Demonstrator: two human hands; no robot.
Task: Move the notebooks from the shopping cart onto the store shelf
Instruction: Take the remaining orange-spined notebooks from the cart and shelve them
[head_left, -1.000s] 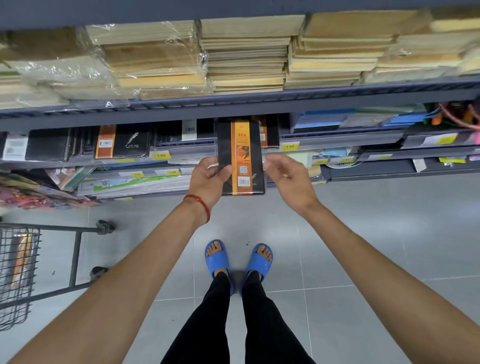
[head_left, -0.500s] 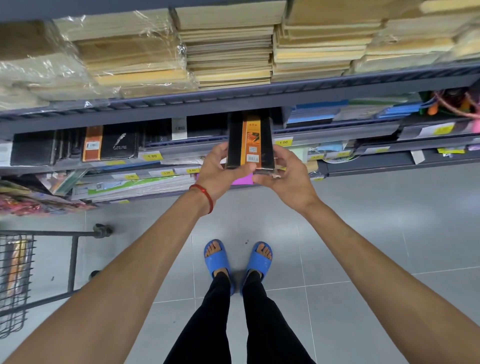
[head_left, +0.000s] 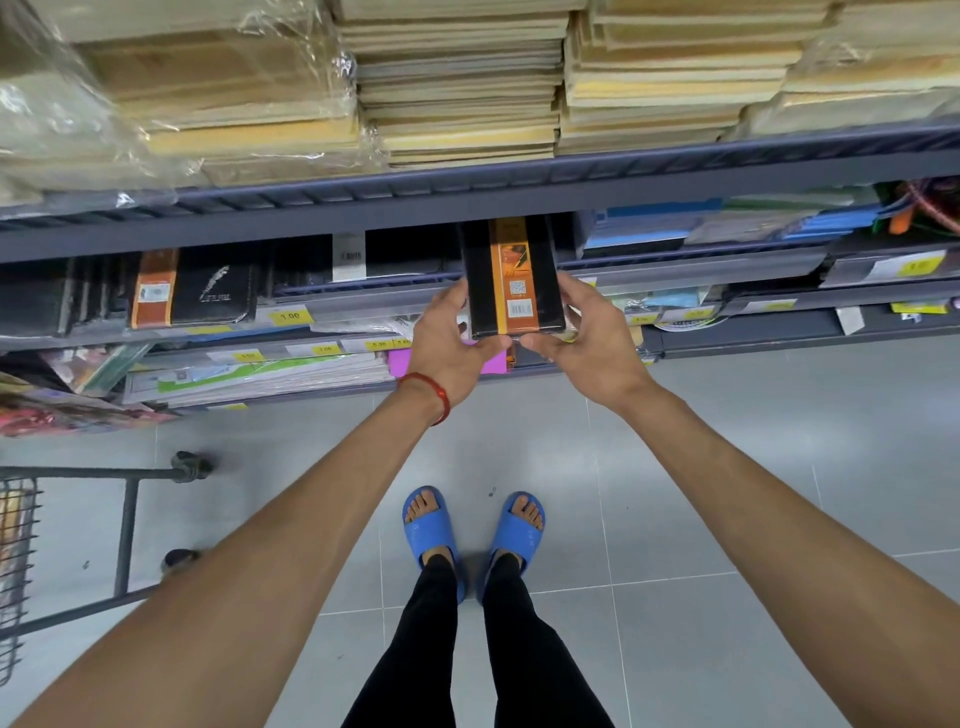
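Observation:
A black notebook with an orange band (head_left: 511, 280) is partly inside the middle store shelf (head_left: 363, 304), its near end sticking out over the shelf edge. My left hand (head_left: 449, 338) grips its left side and near corner; a red band sits on that wrist. My right hand (head_left: 592, 332) grips its right side, thumb under the near edge. More black notebooks (head_left: 208, 291) stand to the left on the same shelf. The wire shopping cart (head_left: 21, 561) is at the far left edge, with something orange inside.
Stacks of tan paper pads (head_left: 457, 83), some in plastic wrap, fill the shelf above. Blue folders (head_left: 675, 228) lie right of the notebook. Lower shelves hold paper goods and yellow price tags (head_left: 289, 315). Grey tiled floor (head_left: 727, 493) lies below; my blue sandals (head_left: 472, 530) stand on it.
Both hands have carried the notebook forward from in front of the shelf into the shelf opening. My right hand, apart from it at first, now grips its right side.

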